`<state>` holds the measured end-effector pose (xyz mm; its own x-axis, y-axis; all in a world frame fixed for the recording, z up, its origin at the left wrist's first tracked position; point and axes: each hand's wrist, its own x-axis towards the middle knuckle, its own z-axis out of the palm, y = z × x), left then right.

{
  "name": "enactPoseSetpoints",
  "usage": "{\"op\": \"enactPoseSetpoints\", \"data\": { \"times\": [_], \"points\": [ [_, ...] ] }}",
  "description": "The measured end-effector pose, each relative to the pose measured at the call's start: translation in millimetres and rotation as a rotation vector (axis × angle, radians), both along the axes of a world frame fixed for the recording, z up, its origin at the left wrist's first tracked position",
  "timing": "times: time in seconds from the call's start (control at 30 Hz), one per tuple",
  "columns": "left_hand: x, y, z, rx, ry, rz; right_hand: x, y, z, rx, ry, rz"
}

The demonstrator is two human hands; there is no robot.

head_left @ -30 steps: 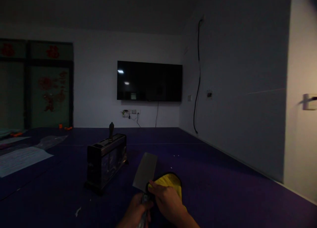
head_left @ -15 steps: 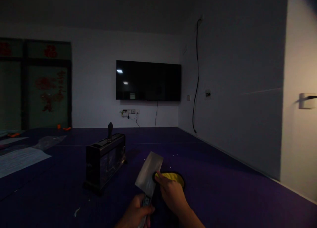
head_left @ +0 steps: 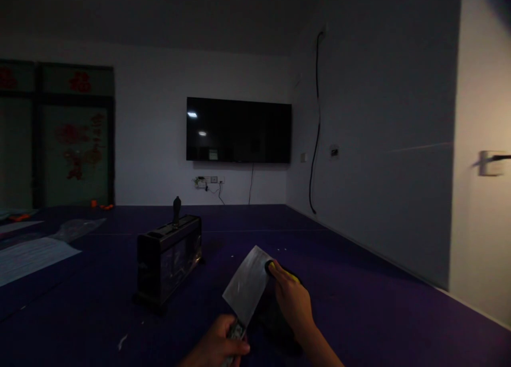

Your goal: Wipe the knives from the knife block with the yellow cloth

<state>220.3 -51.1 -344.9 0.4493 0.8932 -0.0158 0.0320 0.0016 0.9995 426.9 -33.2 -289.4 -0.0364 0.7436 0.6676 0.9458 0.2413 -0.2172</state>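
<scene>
While your left hand (head_left: 217,348) clamps the cleaver (head_left: 247,284) by its handle over the floor's (head_left: 359,303) near edge, your right hand (head_left: 293,303), pinching the yellow cloth (head_left: 293,275), has slid from blade heel to tip. Knife block (head_left: 167,260) stands left.

Silver-grey cleaver (head_left: 247,284); yellow cloth (head_left: 294,275) w/ blk edge; purple tabletop (head_left: 359,303); blk knife block (head_left: 167,263).
</scene>
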Motion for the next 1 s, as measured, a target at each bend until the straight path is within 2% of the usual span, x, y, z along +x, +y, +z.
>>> {"op": "enactPoseSetpoints", "data": {
  "times": [0.3, 0.53, 0.73, 0.87, 1.0],
  "points": [
    [-1.4, -1.2, 9.5, -0.003, 0.052, -0.061, 8.0, 7.8, -5.5, 0.020, 0.040, -0.037],
    [1.8, 0.3, 3.5, -0.013, 0.027, 0.003, 7.4, 8.3, -7.2, 0.025, 0.029, -0.075],
    [2.9, -2.1, 4.3, -0.055, -0.038, -0.010, 6.3, 6.9, -8.7, 0.062, 0.059, -0.065],
    [5.3, -2.5, 7.3, -0.072, -0.066, 0.046, 6.4, 7.4, -9.2, 0.078, 0.121, -0.070],
    [6.9, -4.8, 11.8, 0.021, -0.087, 0.207, 5.1, 4.9, -5.9, 0.060, 0.199, -0.049]
  ]
}}
